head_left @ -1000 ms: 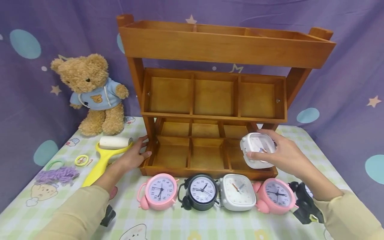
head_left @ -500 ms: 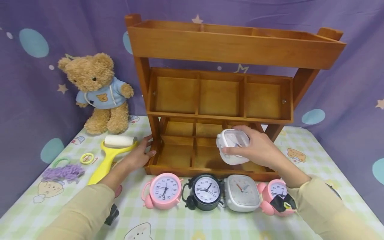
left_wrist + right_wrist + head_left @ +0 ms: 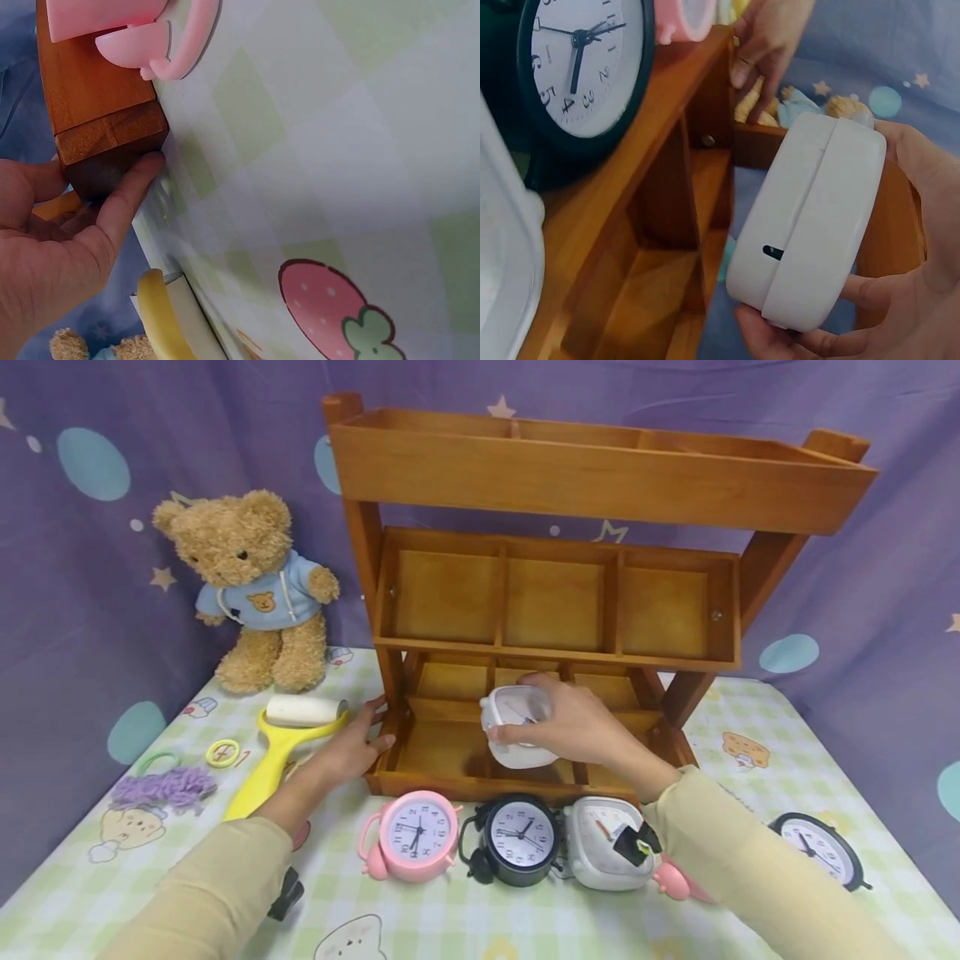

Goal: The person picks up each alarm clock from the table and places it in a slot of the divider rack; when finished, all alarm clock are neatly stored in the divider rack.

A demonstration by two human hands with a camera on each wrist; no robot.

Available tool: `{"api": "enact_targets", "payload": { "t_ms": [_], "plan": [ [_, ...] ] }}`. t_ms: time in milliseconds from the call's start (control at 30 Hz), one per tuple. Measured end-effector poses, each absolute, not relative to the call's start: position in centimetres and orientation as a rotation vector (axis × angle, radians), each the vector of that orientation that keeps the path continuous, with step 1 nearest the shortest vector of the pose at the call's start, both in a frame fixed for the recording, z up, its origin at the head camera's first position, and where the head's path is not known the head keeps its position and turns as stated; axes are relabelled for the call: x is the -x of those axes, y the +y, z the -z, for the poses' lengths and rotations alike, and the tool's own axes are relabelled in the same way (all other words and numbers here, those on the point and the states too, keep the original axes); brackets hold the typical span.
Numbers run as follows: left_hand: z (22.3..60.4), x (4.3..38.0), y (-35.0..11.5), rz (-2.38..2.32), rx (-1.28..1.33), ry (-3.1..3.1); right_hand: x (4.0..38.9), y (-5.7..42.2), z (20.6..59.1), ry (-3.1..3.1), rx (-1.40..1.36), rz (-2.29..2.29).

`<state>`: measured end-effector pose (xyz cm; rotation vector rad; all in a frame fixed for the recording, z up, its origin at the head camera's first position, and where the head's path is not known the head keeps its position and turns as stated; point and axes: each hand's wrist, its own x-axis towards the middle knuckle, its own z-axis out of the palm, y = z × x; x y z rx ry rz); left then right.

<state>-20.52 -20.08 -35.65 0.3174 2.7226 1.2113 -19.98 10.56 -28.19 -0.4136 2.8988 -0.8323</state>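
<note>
My right hand [image 3: 585, 722] grips a small white square alarm clock [image 3: 516, 703] by its sides, in front of the middle lower compartments of a wooden rack [image 3: 592, 472]. In the right wrist view the clock's white side [image 3: 810, 217], with a small dark slot, is toward the camera. At the rack's lower left corner, my left hand [image 3: 348, 752] rests its extended fingers and thumb against the wooden end [image 3: 112, 139]. Before the rack stand a pink alarm clock [image 3: 418, 835], a black one [image 3: 520, 839] and another white one [image 3: 603, 856], partly behind the right wrist's strap.
A second pink clock [image 3: 672, 881] is mostly hidden by the right sleeve. Another black clock [image 3: 819, 852] lies farther right. On the left are a yellow-handled lint roller [image 3: 262, 777], purple yarn [image 3: 165, 787], rings [image 3: 222, 753] and a teddy bear [image 3: 255, 585].
My right hand has carried the white clock leftward from the rack's right compartment to its middle. The left hand stays at the corner. The view has shifted slightly, and the right black clock is more exposed.
</note>
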Motion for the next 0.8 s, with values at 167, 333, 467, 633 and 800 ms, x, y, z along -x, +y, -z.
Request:
{"api": "enact_targets", "payload": {
  "t_ms": [167, 333, 467, 633, 800],
  "plan": [
    [35.4, 20.4, -20.1, -1.214, -0.328, 2.729, 20.9, 8.5, 28.8, 2.857, 0.425, 0.86],
    [35.4, 20.3, -20.0, -1.216, -0.325, 2.733, 21.7, 6.6, 29.6, 2.836, 0.447, 0.841],
    [35.5, 20.2, -20.0, -1.225, -0.333, 2.738, 22.1, 5.1, 30.2, 2.829, 0.44, 0.823],
    [35.5, 20.2, -20.0, -1.215, -0.343, 2.752, 22.5, 3.4, 30.5, 2.81, 0.44, 0.862],
    [35.6, 20.3, -20.1, -1.207, -0.359, 2.766, 22.8, 1.8, 31.2, 2.79, 0.424, 0.853]
  ]
}}
